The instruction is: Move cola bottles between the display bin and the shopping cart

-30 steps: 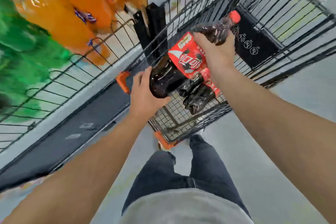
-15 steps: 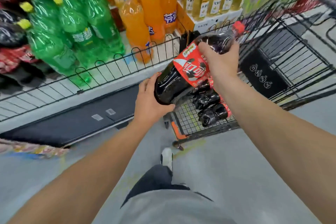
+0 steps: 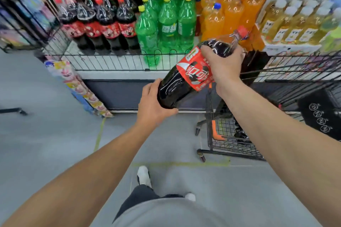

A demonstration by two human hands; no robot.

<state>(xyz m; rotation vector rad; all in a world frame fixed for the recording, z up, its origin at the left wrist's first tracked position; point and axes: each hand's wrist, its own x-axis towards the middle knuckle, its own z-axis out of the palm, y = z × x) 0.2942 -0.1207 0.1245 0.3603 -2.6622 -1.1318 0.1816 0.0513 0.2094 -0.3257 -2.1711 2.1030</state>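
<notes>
Fingers of the right hand [image 3: 224, 66] are curled over the shoulder of a big cola bottle [image 3: 186, 79], gripping it just below the neck, while the left hand [image 3: 154, 106] cups the bottle's base from underneath with the thumb up along the side. So both hands are holding the one bottle, tilted, red cap [image 3: 243, 32] pointing up and to the right, red label facing the camera. It's up in the air in front of the display bin [image 3: 118, 61], over the gap between the bin's wire front and the shopping cart [image 3: 232, 145], not touching either. Behind the wire edge stand more cola bottles [image 3: 99, 24] on the left, green soda bottles [image 3: 167, 22] in the middle and orange ones [image 3: 228, 11] further right. Something dark lies in the cart's basket, can't make out what.
</notes>
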